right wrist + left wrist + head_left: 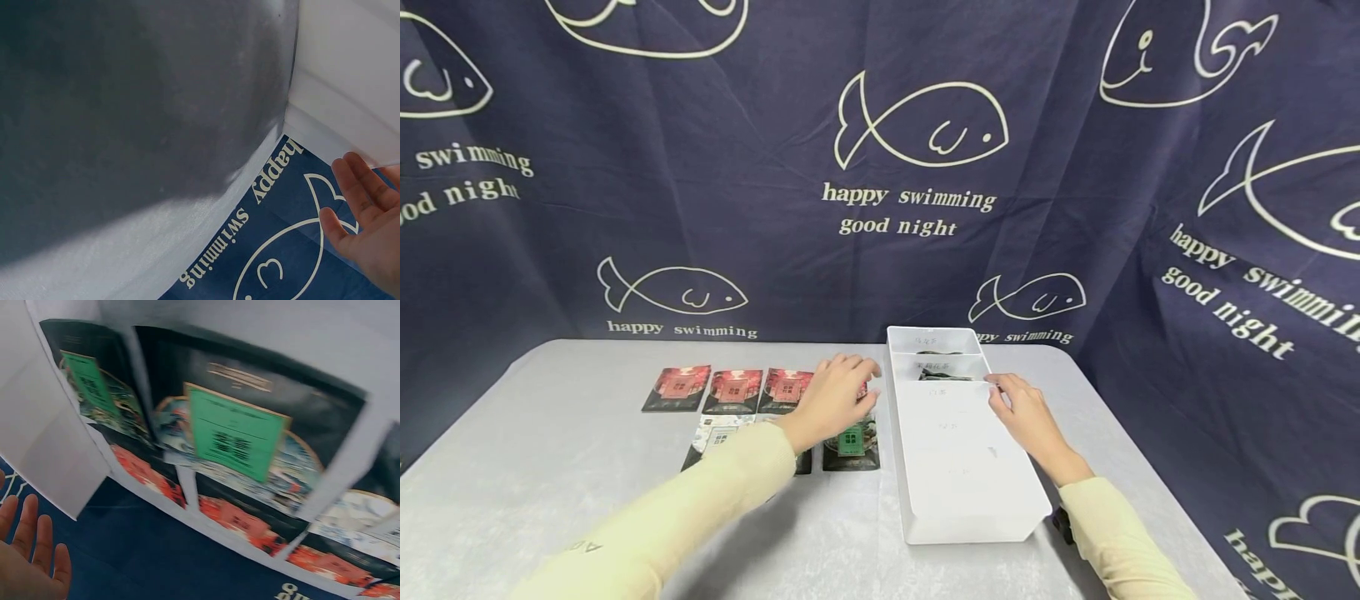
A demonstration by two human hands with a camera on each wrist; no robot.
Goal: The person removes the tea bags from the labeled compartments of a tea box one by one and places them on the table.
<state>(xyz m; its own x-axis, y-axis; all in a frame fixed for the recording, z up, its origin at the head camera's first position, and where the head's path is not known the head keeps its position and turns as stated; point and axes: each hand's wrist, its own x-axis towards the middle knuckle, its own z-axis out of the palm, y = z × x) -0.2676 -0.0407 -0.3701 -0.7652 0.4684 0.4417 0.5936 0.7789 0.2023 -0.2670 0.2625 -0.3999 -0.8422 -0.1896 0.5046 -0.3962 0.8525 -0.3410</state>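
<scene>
My left hand [835,398] hovers over the right end of the packets, fingers loosely bent and holding nothing, its fingertips close to the left side of a white divided box [973,492]. Its fingers spread beside the box wall in the left wrist view. A packet with a green label [852,442] lies just below this hand, and red-and-black packets [732,392] form the row behind. A white-and-black packet [718,433] is partly covered by the left sleeve. My right hand [1026,417] touches the box's right rim with its fingertips, as the right wrist view [369,219] also shows.
Dark packets [943,375] stand in the second compartment from the back, and a dark edge shows in the rearmost one. Handwritten labels mark the dividers. A dark blue curtain with fish drawings [790,208] hangs behind the grey table [580,467]. A small black object [1063,525] lies by the right sleeve.
</scene>
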